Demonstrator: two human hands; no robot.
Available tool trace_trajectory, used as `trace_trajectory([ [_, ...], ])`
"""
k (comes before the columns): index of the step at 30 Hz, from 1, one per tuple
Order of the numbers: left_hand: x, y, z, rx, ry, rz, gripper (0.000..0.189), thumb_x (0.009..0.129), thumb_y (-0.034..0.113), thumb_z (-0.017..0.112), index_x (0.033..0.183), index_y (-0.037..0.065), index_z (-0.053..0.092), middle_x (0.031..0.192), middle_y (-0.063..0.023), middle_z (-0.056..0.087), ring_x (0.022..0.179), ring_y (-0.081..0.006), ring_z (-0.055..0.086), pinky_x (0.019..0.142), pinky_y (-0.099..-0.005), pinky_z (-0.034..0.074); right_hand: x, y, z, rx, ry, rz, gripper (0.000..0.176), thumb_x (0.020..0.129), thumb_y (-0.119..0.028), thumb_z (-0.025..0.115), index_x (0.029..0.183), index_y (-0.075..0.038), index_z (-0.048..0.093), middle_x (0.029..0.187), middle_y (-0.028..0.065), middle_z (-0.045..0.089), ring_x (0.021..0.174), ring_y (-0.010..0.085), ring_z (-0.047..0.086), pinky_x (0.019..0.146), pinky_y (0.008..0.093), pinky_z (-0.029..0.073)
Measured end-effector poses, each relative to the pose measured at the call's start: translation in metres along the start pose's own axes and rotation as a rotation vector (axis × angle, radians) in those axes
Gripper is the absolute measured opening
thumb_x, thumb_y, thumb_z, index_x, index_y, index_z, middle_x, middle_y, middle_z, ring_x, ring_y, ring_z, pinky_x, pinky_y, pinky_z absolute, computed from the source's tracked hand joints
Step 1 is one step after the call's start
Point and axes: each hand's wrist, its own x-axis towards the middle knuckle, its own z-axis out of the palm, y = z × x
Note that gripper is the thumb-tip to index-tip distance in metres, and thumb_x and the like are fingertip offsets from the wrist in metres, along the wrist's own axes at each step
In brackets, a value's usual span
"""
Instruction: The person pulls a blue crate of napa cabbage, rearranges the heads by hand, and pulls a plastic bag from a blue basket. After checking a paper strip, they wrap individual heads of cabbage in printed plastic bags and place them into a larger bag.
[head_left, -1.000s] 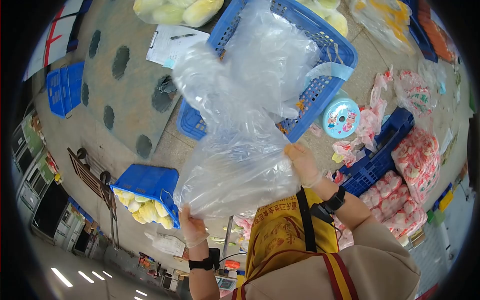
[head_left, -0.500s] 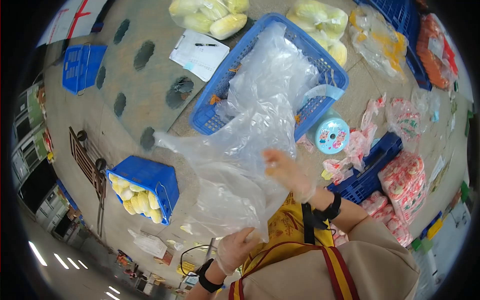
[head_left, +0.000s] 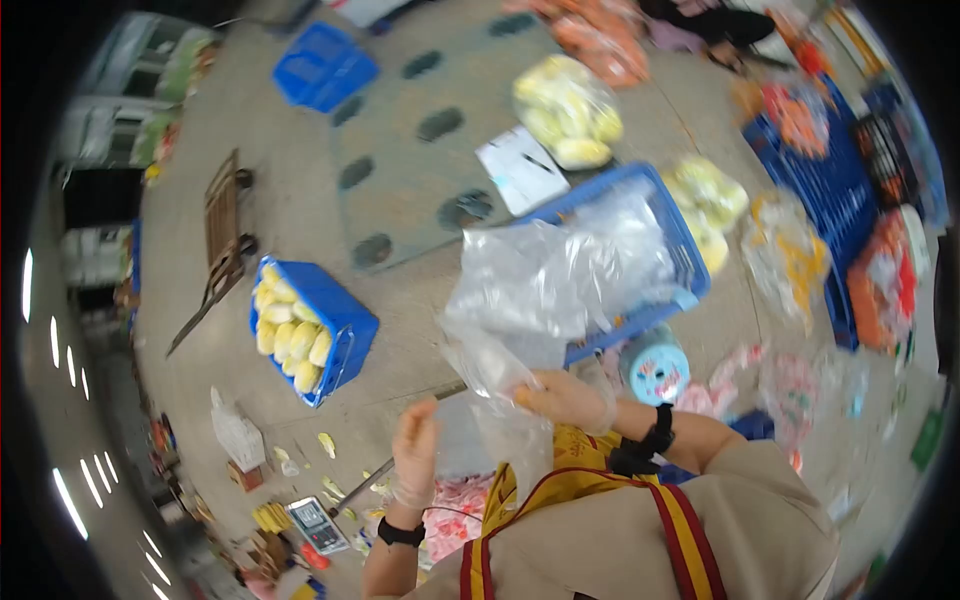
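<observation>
My right hand (head_left: 562, 398), in a thin clear glove, is closed on a clear plastic bag (head_left: 488, 375) in front of my body. The bag's lower part hangs over the yellow apron (head_left: 575, 455); its upper part meets more crumpled clear plastic (head_left: 610, 255) piled in a blue basket (head_left: 692, 240). To the left, my left hand (head_left: 415, 450), gloved too, is raised apart from the bag. Its fingers point upward, somewhat blurred, with nothing visible in them. Beside the basket stands a light blue round stool (head_left: 660, 372).
A blue crate of pale yellow cabbages (head_left: 345, 335) stands left, near a cart (head_left: 225, 220). Beyond the basket lie a clipboard (head_left: 522, 170) and bagged cabbages (head_left: 568, 110). A scale display (head_left: 318, 525) is lower left. Blue crates (head_left: 815, 190) and another person (head_left: 720, 25) are at upper right.
My left hand has let go of the bag and risen leftward. My right hand, formerly loose over the plastic, now grips the bag. The view has turned, bringing the scale display into sight.
</observation>
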Motion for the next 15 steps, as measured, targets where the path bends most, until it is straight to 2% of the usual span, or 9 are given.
trace_trajectory([
  [1, -0.004, 0.010, 0.007, -0.029, 0.056, 0.044, 0.042, 0.084, 0.013, 0.062, 0.123, 0.006, 0.052, 0.108, -0.0057, 0.062, 0.089, -0.0135, 0.060, 0.082, -0.0262, 0.047, -0.006, -0.012, 0.007, -0.172, -0.093, -0.014, 0.034, 0.093, -0.033, 0.049, 0.106, -0.004, 0.061, 0.073, 0.0068, 0.059, 0.068, 0.0120, 0.052, 0.065, 0.0303, 0.045],
  [3, -0.021, 0.022, 0.018, -0.567, -0.033, 0.279, 0.033, 0.086, 0.012, 0.062, 0.116, 0.004, 0.053, 0.097, -0.0009, 0.062, 0.086, -0.0100, 0.057, 0.081, -0.0236, 0.045, -0.015, -0.021, 0.028, -0.388, -0.243, -0.075, 0.034, 0.093, -0.035, 0.050, 0.107, -0.006, 0.061, 0.071, 0.0102, 0.057, 0.066, 0.0128, 0.050, 0.065, 0.0314, 0.045],
  [4, -0.033, 0.025, 0.019, -0.588, 0.015, 0.331, 0.033, 0.086, 0.012, 0.062, 0.116, 0.004, 0.053, 0.097, -0.0009, 0.062, 0.086, -0.0100, 0.057, 0.081, -0.0236, 0.045, -0.021, -0.017, 0.040, -0.509, -0.207, -0.173, 0.033, 0.092, -0.036, 0.051, 0.105, -0.007, 0.061, 0.070, 0.0134, 0.056, 0.063, 0.0158, 0.051, 0.063, 0.0329, 0.044],
  [6, -0.061, 0.024, 0.016, -0.259, -0.193, 0.105, 0.019, 0.088, 0.017, 0.059, 0.102, 0.005, 0.060, 0.095, 0.0009, 0.060, 0.084, -0.0076, 0.054, 0.076, -0.0224, 0.043, -0.037, -0.019, 0.060, -0.653, -0.196, -0.304, 0.032, 0.091, -0.036, 0.052, 0.103, -0.007, 0.061, 0.069, 0.0165, 0.055, 0.061, 0.0188, 0.051, 0.062, 0.0344, 0.044],
  [8, -0.084, -0.002, -0.006, -0.229, -0.164, 0.096, 0.018, 0.089, 0.018, 0.058, 0.100, 0.004, 0.061, 0.094, 0.0003, 0.060, 0.083, -0.0078, 0.053, 0.074, -0.0228, 0.043, -0.059, -0.029, 0.078, -0.700, -0.119, -0.021, 0.031, 0.089, -0.035, 0.056, 0.100, -0.006, 0.061, 0.069, 0.0165, 0.058, 0.059, 0.0257, 0.054, 0.059, 0.0365, 0.044],
  [9, -0.097, -0.016, -0.016, -0.180, -0.165, 0.046, 0.018, 0.089, 0.020, 0.058, 0.097, 0.004, 0.062, 0.094, -0.0003, 0.060, 0.082, -0.0080, 0.053, 0.072, -0.0232, 0.042, -0.067, -0.025, 0.086, -0.733, -0.139, -0.038, 0.031, 0.089, -0.035, 0.056, 0.100, -0.006, 0.061, 0.069, 0.0165, 0.058, 0.059, 0.0257, 0.054, 0.059, 0.0365, 0.044],
  [11, -0.135, -0.037, -0.031, -0.294, -0.122, 0.042, 0.020, 0.089, 0.021, 0.057, 0.098, 0.004, 0.063, 0.093, -0.0004, 0.061, 0.083, -0.0081, 0.053, 0.071, -0.0233, 0.042, -0.085, -0.011, 0.104, -0.810, -0.159, 0.042, 0.030, 0.086, -0.033, 0.059, 0.098, -0.005, 0.061, 0.069, 0.0165, 0.060, 0.060, 0.0315, 0.057, 0.058, 0.0379, 0.044],
  [13, -0.174, -0.060, -0.045, -0.418, -0.080, 0.036, 0.021, 0.090, 0.023, 0.057, 0.098, 0.004, 0.064, 0.093, -0.0005, 0.062, 0.083, -0.0083, 0.053, 0.069, -0.0234, 0.042, -0.100, 0.002, 0.129, -0.842, -0.250, -0.032, 0.032, 0.086, -0.035, 0.058, 0.094, -0.005, 0.061, 0.070, 0.0169, 0.060, 0.062, 0.0313, 0.058, 0.059, 0.0386, 0.045],
  [15, -0.214, -0.085, -0.060, -0.260, -0.198, 0.185, 0.024, 0.091, 0.023, 0.054, 0.101, 0.003, 0.065, 0.092, -0.0001, 0.062, 0.082, -0.0080, 0.053, 0.070, -0.0226, 0.041, -0.116, 0.009, 0.158, -0.869, -0.343, -0.104, 0.034, 0.086, -0.037, 0.058, 0.090, -0.004, 0.061, 0.071, 0.0174, 0.060, 0.064, 0.0311, 0.059, 0.061, 0.0393, 0.045],
])
